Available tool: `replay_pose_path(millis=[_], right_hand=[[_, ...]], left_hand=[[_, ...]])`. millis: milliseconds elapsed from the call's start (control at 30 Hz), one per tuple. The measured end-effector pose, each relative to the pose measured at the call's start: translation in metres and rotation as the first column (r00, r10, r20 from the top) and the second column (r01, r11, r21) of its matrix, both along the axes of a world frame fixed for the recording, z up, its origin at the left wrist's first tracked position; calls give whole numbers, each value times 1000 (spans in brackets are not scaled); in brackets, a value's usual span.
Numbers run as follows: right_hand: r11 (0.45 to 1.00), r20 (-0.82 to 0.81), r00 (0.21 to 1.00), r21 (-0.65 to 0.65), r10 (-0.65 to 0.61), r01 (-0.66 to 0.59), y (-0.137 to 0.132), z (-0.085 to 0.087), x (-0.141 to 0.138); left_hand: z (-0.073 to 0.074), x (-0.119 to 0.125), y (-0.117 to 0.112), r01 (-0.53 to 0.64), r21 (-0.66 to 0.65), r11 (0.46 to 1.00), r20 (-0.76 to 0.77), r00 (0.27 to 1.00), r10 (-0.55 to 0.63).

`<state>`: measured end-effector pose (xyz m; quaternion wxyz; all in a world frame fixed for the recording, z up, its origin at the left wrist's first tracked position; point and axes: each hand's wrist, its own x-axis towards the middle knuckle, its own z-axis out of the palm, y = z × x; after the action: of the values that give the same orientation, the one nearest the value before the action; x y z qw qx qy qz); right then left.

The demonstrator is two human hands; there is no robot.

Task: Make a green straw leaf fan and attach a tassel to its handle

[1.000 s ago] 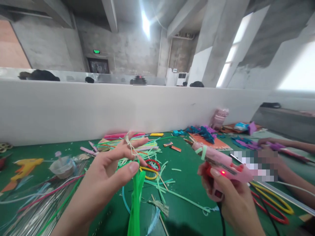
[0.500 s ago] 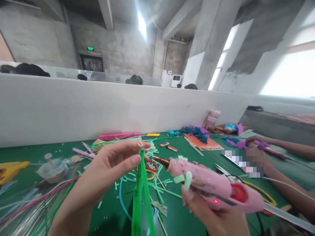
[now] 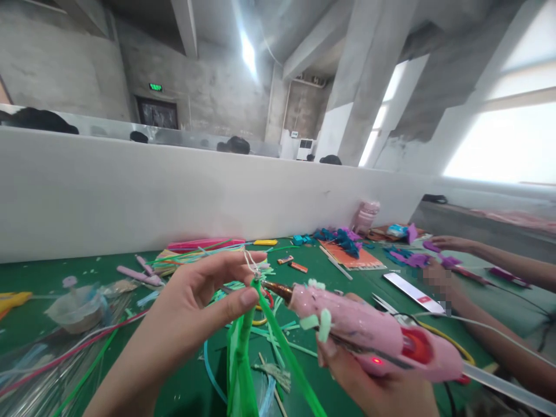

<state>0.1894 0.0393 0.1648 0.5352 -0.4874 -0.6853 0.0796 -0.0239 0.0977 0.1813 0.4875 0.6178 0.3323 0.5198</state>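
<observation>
My left hand (image 3: 204, 304) pinches the top of a bundle of green strips (image 3: 245, 353) between thumb and forefinger, with a thin white string looped at the tip. The strips hang down from the pinch toward the bottom of the view. My right hand (image 3: 369, 385) grips a pink hot glue gun (image 3: 373, 333) with a red light lit on its side. The gun's metal nozzle (image 3: 275, 289) points left and sits right at the top of the green bundle, just beside my left thumb.
The green table (image 3: 339, 278) is strewn with coloured strips, sticks and loops. A clear plastic cup (image 3: 72, 307) stands at left near a yellow glue gun (image 3: 11, 301). Another person's hands (image 3: 443, 260) work at the right among purple and blue pieces. A white partition (image 3: 174, 191) runs behind.
My right hand has swung the glue gun left and brought its nozzle up to the top of the green bundle. My left hand has kept its pinch, and the view has drifted slightly.
</observation>
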Motion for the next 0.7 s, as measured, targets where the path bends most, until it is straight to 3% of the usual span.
replay_pose_path(millis=[167,700], right_hand=[[999,-7,1000,-41,20,-20,1,-4,3],[1000,-31,999,-10,6,-6,1,-5,3]], left_hand=[[1,3,-2,-25,-42,999,49,998,27],[-2,1,-2,3,0,1000,3,1000,-3]])
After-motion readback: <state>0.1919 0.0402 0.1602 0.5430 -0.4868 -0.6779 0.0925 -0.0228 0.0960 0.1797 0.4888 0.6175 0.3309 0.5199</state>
